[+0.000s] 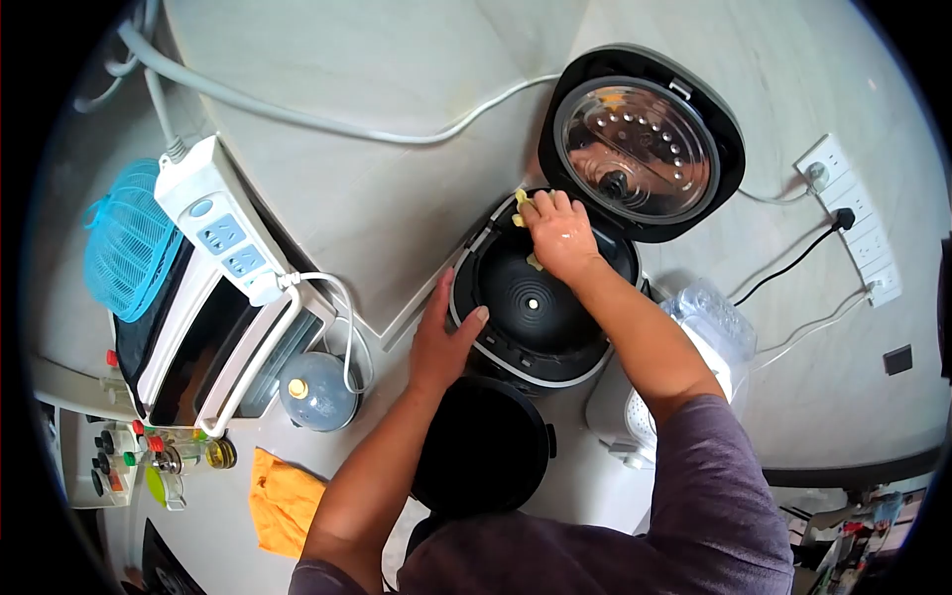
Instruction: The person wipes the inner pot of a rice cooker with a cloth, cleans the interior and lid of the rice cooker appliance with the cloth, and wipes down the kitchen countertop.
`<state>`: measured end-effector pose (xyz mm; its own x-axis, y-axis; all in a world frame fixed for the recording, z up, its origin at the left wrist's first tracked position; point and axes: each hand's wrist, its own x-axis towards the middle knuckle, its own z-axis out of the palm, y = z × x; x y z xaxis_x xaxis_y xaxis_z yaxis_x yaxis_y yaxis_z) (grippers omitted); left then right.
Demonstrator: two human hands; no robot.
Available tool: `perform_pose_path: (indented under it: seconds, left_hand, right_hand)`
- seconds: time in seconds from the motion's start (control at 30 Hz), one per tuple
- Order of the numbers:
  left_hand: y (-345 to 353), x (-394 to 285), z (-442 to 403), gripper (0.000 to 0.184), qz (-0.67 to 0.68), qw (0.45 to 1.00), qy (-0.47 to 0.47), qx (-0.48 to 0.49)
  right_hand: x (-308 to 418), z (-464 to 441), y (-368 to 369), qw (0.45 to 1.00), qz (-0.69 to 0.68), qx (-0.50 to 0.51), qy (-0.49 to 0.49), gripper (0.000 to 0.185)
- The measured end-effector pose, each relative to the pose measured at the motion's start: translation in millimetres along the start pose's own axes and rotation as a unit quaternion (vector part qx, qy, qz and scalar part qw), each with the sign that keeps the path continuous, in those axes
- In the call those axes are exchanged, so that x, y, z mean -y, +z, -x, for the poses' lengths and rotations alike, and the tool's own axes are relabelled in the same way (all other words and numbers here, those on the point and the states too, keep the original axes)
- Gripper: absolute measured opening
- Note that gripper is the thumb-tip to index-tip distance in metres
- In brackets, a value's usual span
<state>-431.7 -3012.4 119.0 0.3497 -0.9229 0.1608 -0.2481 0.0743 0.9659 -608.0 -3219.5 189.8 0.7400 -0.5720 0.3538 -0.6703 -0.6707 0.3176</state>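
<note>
A black rice cooker (461, 297) stands with its lid (635, 149) raised, showing a shiny metal inner plate. Inside its bare cavity, a small pale knob marks the middle of the ringed base. My right hand (563, 238) reaches over the cavity and presses a crumpled yellow cloth (521, 208) against the far inner rim. Along the cooker's left side rests my left hand (439, 332), fingers stretched out and thumb apart, against the edge. Between my body and the cooker sits a round black pot (481, 446), partly hidden by my clothing.
A white power strip (228, 223) lies on a toaster oven (213, 347) at left, beside a blue mesh basket (134, 238). A grey-blue jug (319, 392) and orange cloth (286, 501) are nearby. At right stand a white appliance (623, 412) and a wall socket strip (855, 223) with cords.
</note>
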Motion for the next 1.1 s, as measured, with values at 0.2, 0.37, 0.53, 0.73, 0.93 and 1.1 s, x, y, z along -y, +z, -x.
perform_pose_path:
  seconds: [0.2,0.37,0.53,0.73,0.93,1.1]
  left_hand:
    - [-0.7,3.3,-0.2,0.084,-0.020,1.000,-0.007,-0.002]
    - [2.4,5.6,0.4,0.083,-0.016,1.000,0.003,-0.009]
    - [-1.5,-9.2,2.7,0.084,0.029,0.999,-0.030,0.022]
    - [1.0,1.0,2.1,0.082,-0.010,1.000,-0.003,-0.013]
    - [2.1,5.5,1.2,0.083,-0.007,1.000,0.000,-0.014]
    - [2.4,3.2,2.3,0.084,-0.021,1.000,-0.005,-0.010]
  right_hand:
    - [19.9,-25.5,8.3,0.990,0.054,-0.060,0.119,0.023]
    - [-13.0,-4.4,31.0,0.997,0.006,-0.073,0.012,0.020]
    - [-45.9,25.1,-13.5,0.997,-0.069,0.023,-0.008,0.025]
    - [-63.1,68.6,-36.9,0.985,0.006,0.156,0.073,0.025]
    - [-52.9,51.6,-43.6,0.989,-0.017,0.075,0.125,0.028]
    - [-9.3,8.1,-8.9,0.975,-0.133,-0.177,0.008,0.037]
